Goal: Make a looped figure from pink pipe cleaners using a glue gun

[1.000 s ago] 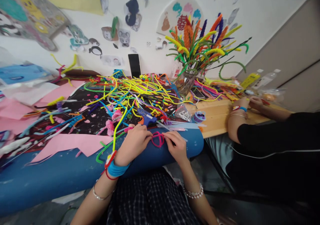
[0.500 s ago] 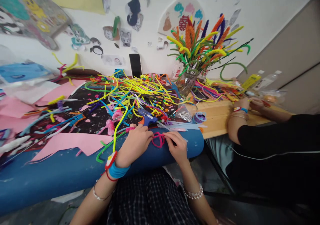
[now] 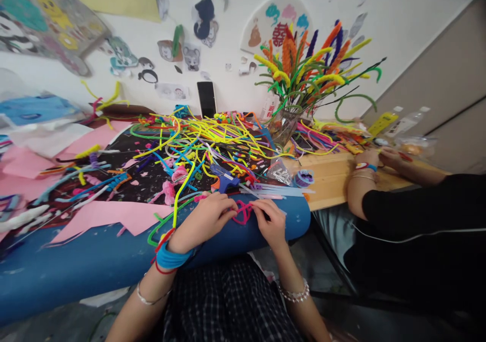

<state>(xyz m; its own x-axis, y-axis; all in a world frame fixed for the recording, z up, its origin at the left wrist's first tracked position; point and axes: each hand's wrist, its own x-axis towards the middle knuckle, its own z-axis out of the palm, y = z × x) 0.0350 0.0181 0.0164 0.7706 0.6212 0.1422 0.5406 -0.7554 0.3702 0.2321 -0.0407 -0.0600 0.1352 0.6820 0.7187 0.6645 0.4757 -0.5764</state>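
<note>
A bright pink pipe cleaner (image 3: 242,214), bent into crossing loops, is held between my two hands just above the blue table edge. My left hand (image 3: 207,218) pinches its left side with the fingertips, palm down. On the other side my right hand (image 3: 270,221) grips it between thumb and fingers. Just beyond the left hand lies a blue glue gun (image 3: 227,181) with an orange tip. Pale glue sticks (image 3: 271,192) lie behind the right hand. A long yellow pipe cleaner (image 3: 181,192) passes close to my left wrist.
A tangle of yellow pipe cleaners (image 3: 216,134) covers the table's middle. A glass vase (image 3: 284,126) of pipe-cleaner flowers stands at the back, beside a propped phone (image 3: 207,99). Pink sheets (image 3: 114,218) lie left. At right a co-worker's arm (image 3: 359,185) rests over the wooden surface.
My left hand has turned slightly and its fingers have shifted a little right on the pink pipe cleaner, whose loops look slightly changed. My right hand stays nearly in place.
</note>
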